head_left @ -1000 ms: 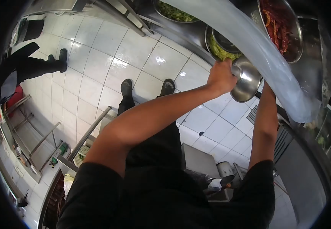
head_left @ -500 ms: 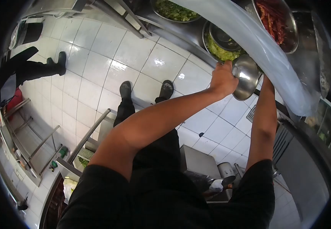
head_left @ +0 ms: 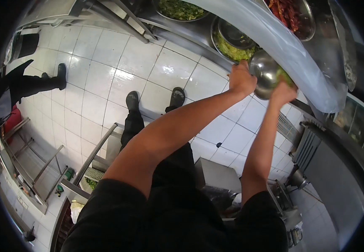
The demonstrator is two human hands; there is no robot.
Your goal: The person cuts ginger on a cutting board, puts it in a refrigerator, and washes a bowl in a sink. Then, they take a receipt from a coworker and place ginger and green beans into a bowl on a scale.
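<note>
My left hand (head_left: 242,78) grips the rim of a shiny steel bowl (head_left: 263,75), which is tilted with its inside facing up. At the bowl's right side is my right hand (head_left: 283,93), closed and slightly blurred, its fingers over the opening. Pale green chopped vegetables (head_left: 281,74) show at those fingertips. Just beyond the bowl, a larger pan of chopped greens (head_left: 232,51) stands on the counter, a smaller round steel dish (head_left: 235,35) sitting in it.
A clear plastic sheet (head_left: 270,46) hangs across the counter front. Behind it is a tray of dried red chillies (head_left: 291,17); another bowl of chopped greens (head_left: 181,9) stands to the left. A steel box (head_left: 217,176) is below. A person's boot (head_left: 62,75) shows at left.
My right hand has come out from behind the plastic sheet to the bowl, with greens at its fingers. The bowl's inside now faces me more, and the view has shifted slightly.
</note>
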